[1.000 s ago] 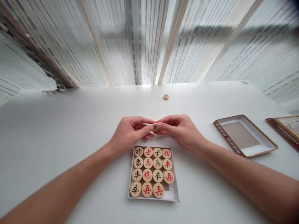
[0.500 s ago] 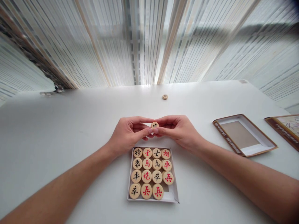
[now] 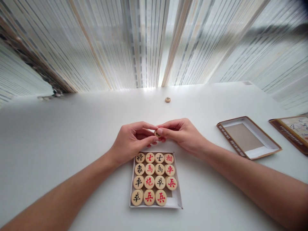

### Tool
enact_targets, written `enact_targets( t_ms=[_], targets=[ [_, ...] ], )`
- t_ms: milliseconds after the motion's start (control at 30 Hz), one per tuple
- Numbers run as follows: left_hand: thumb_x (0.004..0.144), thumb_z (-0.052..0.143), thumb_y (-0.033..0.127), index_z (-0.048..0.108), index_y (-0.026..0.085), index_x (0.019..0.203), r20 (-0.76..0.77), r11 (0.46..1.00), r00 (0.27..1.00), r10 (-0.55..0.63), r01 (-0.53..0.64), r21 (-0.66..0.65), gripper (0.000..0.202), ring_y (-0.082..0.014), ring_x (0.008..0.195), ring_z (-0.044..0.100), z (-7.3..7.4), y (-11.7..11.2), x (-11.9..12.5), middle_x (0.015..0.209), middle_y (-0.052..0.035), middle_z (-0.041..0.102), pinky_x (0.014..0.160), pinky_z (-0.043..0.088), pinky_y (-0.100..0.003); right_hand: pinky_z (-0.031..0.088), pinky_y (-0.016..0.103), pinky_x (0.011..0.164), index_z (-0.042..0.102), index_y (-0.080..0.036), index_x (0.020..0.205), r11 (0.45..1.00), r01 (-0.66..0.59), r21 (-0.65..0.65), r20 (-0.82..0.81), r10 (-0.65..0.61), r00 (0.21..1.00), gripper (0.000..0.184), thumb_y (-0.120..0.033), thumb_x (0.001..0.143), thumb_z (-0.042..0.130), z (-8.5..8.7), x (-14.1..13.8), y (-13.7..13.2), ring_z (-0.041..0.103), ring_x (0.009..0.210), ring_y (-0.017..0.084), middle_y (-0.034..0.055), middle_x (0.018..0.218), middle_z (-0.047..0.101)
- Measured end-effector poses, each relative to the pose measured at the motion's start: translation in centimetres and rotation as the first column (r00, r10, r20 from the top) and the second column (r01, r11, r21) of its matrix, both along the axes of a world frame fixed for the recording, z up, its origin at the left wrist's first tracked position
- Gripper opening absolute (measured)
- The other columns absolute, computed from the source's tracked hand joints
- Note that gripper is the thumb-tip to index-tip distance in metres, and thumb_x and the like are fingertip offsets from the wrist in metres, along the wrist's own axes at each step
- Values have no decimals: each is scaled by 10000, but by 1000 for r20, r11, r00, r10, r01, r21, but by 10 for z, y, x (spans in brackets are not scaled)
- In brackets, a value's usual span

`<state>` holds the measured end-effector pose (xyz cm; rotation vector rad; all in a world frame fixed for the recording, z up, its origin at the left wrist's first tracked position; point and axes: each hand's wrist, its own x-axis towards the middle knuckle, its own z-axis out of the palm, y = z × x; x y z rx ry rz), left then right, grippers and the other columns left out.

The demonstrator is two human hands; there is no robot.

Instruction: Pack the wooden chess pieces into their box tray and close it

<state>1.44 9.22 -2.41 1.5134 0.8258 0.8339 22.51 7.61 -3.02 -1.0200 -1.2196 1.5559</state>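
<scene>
My left hand (image 3: pixel 131 139) and my right hand (image 3: pixel 183 133) meet fingertip to fingertip above the table, both pinching one round wooden chess piece (image 3: pixel 156 133) between them. Just below them lies a shallow white box (image 3: pixel 177 200) packed with several wooden chess pieces marked in red and black characters; its bottom right slot is vacant. Another single chess piece (image 3: pixel 167 99) lies alone farther back on the white table (image 3: pixel 72 134).
An open box lid (image 3: pixel 247 137) with a brown rim lies to the right, white and grey inside. A brown-edged printed board or box part (image 3: pixel 292 130) sits at the far right edge. Striped curtains hang behind the table.
The held piece has been turned between my fingertips; its face showed upright half a second ago and is now tilted and partly covered. Both hands stay in place.
</scene>
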Motion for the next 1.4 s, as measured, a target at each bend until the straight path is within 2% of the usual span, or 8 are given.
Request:
enact_targets(
  t_ms=[167,333,400,600,900,1133,1267,1400],
  targets=[
    [822,878,261,780,157,1054,30,999,999,25,-24,-22,273,-216,755,816,1,2,-1,869,-80,844,644,665,-261,575,340,854,846,-208,1088,997,-75,-14,-84,74,994,339,-356,788,901,-4,2,2,738,869,188,80,970,832],
    [801,897,248,777,150,1068,65,998,998,23,-19,-61,308,-223,752,820,2,3,-2,854,-74,843,639,680,-262,578,372,913,845,-218,1069,997,-75,-11,-105,73,992,368,-314,727,943,-5,0,1,754,911,205,71,1001,831],
    [813,889,241,775,152,1082,74,998,997,2,4,-67,306,-221,765,824,2,2,-2,860,-71,845,649,685,-253,589,356,887,849,-213,1017,999,-44,-16,-107,42,993,361,-306,689,966,-4,-2,0,760,888,200,64,970,829],
    [852,856,239,746,140,1083,56,994,997,-58,62,-86,274,-223,795,830,2,-1,-1,901,-90,848,677,689,-242,550,228,611,830,-168,851,999,30,-17,-52,-31,998,302,-246,614,1000,-1,-5,-1,690,642,125,28,749,789],
    [856,845,208,730,147,1021,59,998,997,-53,55,-42,211,-196,747,822,1,1,-1,858,-70,846,669,676,-222,576,219,630,863,-196,924,1000,-8,0,-79,8,997,237,-303,731,949,-3,-4,-2,716,644,121,48,762,811],
    [833,866,210,748,135,1031,106,998,994,-18,25,-66,243,-218,747,820,1,3,-2,809,-72,837,653,689,-264,601,268,767,847,-219,1089,997,-66,28,-101,68,993,329,-300,778,921,-3,-1,-2,743,783,148,56,875,827],
    [807,886,210,752,129,1002,113,996,994,-5,15,-86,250,-215,724,815,3,4,-1,792,-77,832,637,686,-261,611,321,821,844,-207,1090,996,-83,36,-132,87,987,328,-273,777,918,-4,-1,-3,760,824,178,69,926,831],
    [789,897,194,752,130,991,125,996,992,10,0,-85,258,-200,691,804,3,4,-1,781,-70,829,622,681,-252,609,391,919,824,-184,1130,996,-89,5,-141,89,986,414,-253,739,941,-4,-2,-4,780,906,219,99,1010,831]
  ],
)
